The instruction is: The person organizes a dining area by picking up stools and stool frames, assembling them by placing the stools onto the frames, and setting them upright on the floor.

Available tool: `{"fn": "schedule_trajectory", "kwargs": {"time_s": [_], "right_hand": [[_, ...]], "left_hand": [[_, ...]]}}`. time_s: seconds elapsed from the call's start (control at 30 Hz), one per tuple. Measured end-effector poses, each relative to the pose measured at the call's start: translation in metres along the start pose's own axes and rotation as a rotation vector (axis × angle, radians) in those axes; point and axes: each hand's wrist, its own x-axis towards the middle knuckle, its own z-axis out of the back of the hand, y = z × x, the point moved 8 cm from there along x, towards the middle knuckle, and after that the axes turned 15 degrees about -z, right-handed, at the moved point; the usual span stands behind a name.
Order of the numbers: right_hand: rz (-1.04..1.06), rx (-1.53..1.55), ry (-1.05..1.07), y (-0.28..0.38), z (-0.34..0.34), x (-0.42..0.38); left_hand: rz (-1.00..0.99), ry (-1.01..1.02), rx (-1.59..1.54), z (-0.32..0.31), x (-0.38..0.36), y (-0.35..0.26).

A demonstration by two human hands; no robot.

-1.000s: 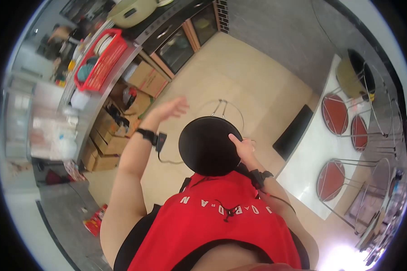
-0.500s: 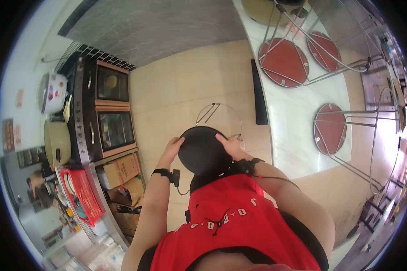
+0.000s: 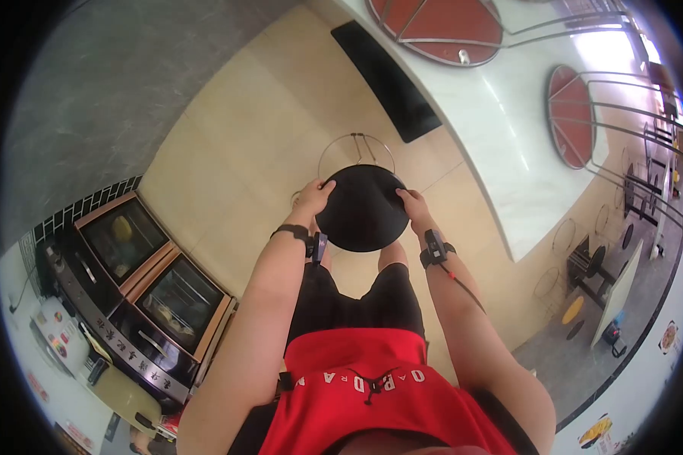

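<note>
A stool with a round black seat (image 3: 361, 208) and thin metal legs is held in front of my thighs, its seat facing up toward me. My left hand (image 3: 313, 199) grips the left rim of the seat, thumb on top. On the opposite rim my right hand (image 3: 413, 205) is closed the same way. The fingers under the seat are hidden. Beyond the far edge of the seat a wire foot ring (image 3: 355, 135) shows. Both wrists wear dark bands with small devices.
To the right runs a white counter (image 3: 474, 129) carrying upturned stools (image 3: 573, 114) with red-brown undersides. A black mat-like panel (image 3: 387, 80) lies along its base. Glass-doored ovens (image 3: 178, 303) stand at the left. Farther right is a dining table (image 3: 618, 292).
My view has turned toward the right. The stool has moved out from my torso and its seat now sits farther from my body, still in both hands.
</note>
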Motion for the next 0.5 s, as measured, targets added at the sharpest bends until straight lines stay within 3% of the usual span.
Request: {"fn": "schedule_trajectory", "kwargs": {"time_s": [0.2,0.27,0.3,0.37,0.4,0.47,0.5], "right_hand": [[-0.032,0.316,0.080,-0.052,0.011,0.029],[-0.052,0.444,0.141,-0.069,0.012,0.037],[-0.045,0.439,0.131,-0.080,0.013,0.049],[-0.031,0.414,0.147,-0.098,0.014,0.078],[-0.018,0.444,0.141,-0.086,0.011,0.055],[0.075,0.196,-0.164,-0.087,0.023,0.057],[0.091,0.199,-0.147,-0.086,0.021,0.055]], "left_hand": [[0.003,0.116,0.141,-0.026,0.028,0.003],[-0.058,0.097,-0.129,-0.048,0.040,0.029],[-0.070,0.099,-0.121,-0.051,0.044,0.032],[0.031,0.293,-0.211,-0.061,0.047,0.030],[0.010,0.277,-0.205,-0.057,0.050,0.014],[-0.282,-0.016,-0.085,-0.015,0.052,-0.060],[-0.365,-0.088,-0.239,0.008,0.049,-0.111]]}}
